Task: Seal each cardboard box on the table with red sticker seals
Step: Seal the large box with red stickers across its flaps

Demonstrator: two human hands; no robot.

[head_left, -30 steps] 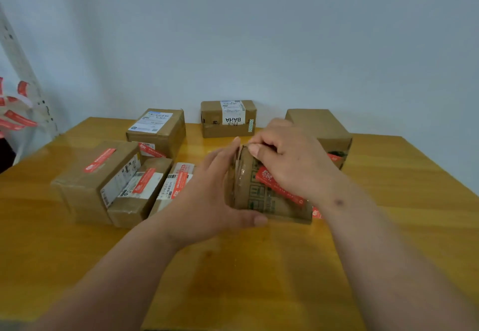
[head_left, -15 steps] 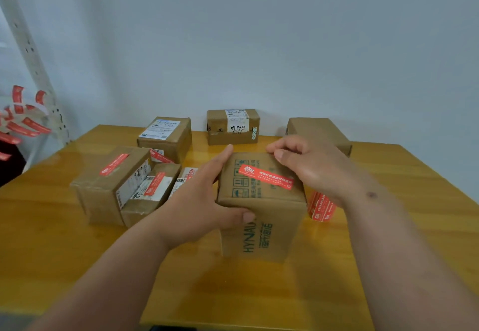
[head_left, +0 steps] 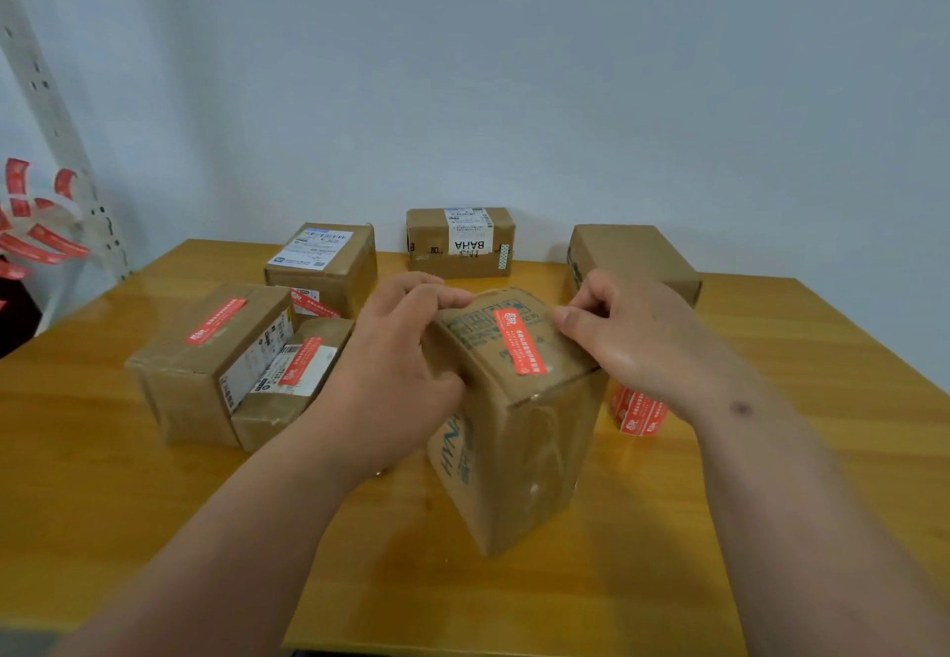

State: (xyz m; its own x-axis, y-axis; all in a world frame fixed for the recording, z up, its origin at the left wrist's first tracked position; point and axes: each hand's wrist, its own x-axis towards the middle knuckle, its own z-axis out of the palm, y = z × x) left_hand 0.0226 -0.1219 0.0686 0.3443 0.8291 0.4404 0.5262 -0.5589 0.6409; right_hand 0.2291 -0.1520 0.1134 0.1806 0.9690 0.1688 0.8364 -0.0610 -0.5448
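The tall cardboard box (head_left: 514, 415) is gripped between both hands and stands on the wooden table (head_left: 822, 399) turned corner-on to the camera, its top face tipped slightly toward the viewer. The left hand (head_left: 396, 373) is wrapped round the box's left upper edge, fingers curled over the far rim and thumb on the near side; the right hand (head_left: 632, 348) is curled on the right upper edge, its fingertips (head_left: 565, 318) resting just beside the red sticker seal (head_left: 519, 342). That seal lies between the two sets of fingers, its long axis running from the far edge of the top toward the near edge, and it crosses the flaps at a slant. The right fingertips are judged nearer to it than the left, so any pressing-down of the strip would fall to the right hand.

The box is of plain brown corrugated board, scuffed, with green print on its side and glossy clear tape over the corner. The seal is a smooth, narrow red strip with white lettering.

A roll of red seals (head_left: 637, 412) stands below and behind the right wrist, just beside the box. Beyond the left fingers, three boxes already bearing red strips (head_left: 241, 363) are huddled together; beyond both hands, a labelled box (head_left: 460, 242) and a plain box (head_left: 635, 258) show no seal from here.
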